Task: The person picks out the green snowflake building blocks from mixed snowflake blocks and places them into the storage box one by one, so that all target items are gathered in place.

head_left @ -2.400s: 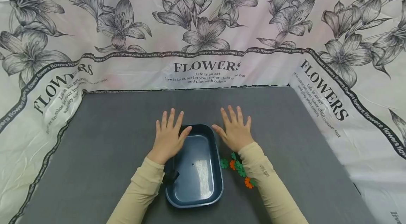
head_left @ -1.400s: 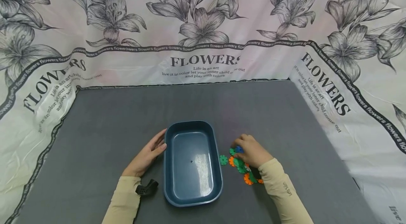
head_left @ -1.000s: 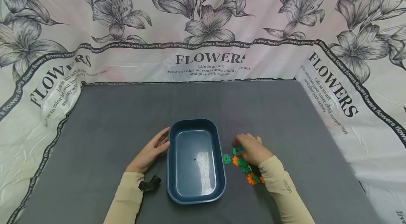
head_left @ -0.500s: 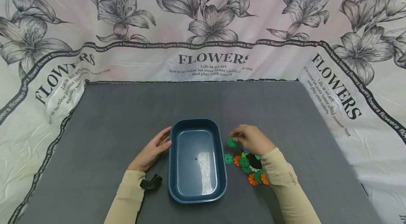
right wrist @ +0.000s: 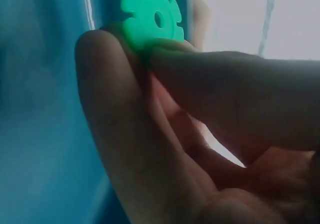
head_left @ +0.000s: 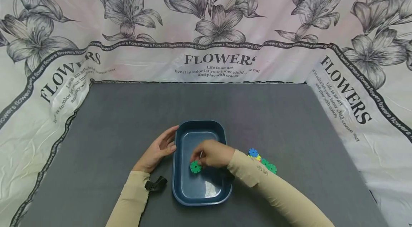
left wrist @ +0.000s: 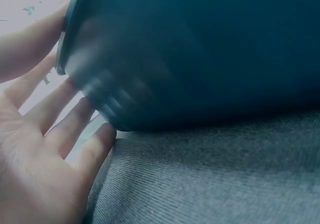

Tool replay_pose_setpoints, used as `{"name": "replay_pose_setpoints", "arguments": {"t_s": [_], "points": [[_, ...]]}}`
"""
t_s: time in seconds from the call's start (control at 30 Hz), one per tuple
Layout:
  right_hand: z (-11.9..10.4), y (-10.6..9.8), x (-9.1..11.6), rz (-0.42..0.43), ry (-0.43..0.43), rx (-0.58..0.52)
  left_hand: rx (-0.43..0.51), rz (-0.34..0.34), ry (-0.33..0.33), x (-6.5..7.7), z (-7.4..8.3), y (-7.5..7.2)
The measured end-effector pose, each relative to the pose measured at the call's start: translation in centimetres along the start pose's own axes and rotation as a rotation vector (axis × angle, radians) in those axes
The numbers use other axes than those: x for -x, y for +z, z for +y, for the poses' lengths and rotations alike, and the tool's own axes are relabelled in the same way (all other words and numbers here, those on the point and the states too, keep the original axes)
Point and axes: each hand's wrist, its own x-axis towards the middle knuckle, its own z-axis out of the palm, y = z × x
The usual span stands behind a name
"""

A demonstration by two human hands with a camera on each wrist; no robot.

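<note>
A green snowflake disc, round with a notched edge and a small hole, is pinched between thumb and fingertips of my right hand. Both are over the inside of a blue rectangular tray. In the right wrist view the disc stands up from the fingertips beside the blue wall. My left hand touches the tray's left side near its far corner. The left wrist view has its fairly straight fingers against the outer wall, thumb at the rim.
Right of the tray lie more snowflake discs, among them a blue one and green ones. My right sleeve covers part of that pile. A black wrist camera sits by my left cuff. A flower-printed cloth borders the grey table.
My right hand has picked a green snowflake disc from the pile and carried it left, over the tray. The left hand, once spread over the tray, has settled against its left side.
</note>
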Motion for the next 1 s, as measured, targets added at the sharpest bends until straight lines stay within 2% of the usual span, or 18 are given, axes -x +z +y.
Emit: {"name": "replay_pose_setpoints", "arguments": {"t_s": [0.07,0.2,0.37,0.57,1.0], "points": [[-0.5,1.2,-0.9,-0.048,-0.003,0.019,-0.019,-0.008,-0.01,0.1,0.0,-0.1],[-1.1,3.1,-2.1,-0.111,0.063,0.045,-0.047,-0.016,-0.016,0.0,0.1,-0.1],[-1.4,4.3,-2.5,-0.145,0.137,0.078,-0.049,-0.021,-0.022,-0.2,0.3,-0.1],[-1.5,5.1,-2.4,-0.159,0.125,0.102,-0.033,-0.019,-0.026,-0.1,0.4,-0.2],[-1.4,6.1,-2.1,-0.115,0.11,0.198,-0.012,-0.022,-0.026,-0.2,0.4,-0.1]]}}
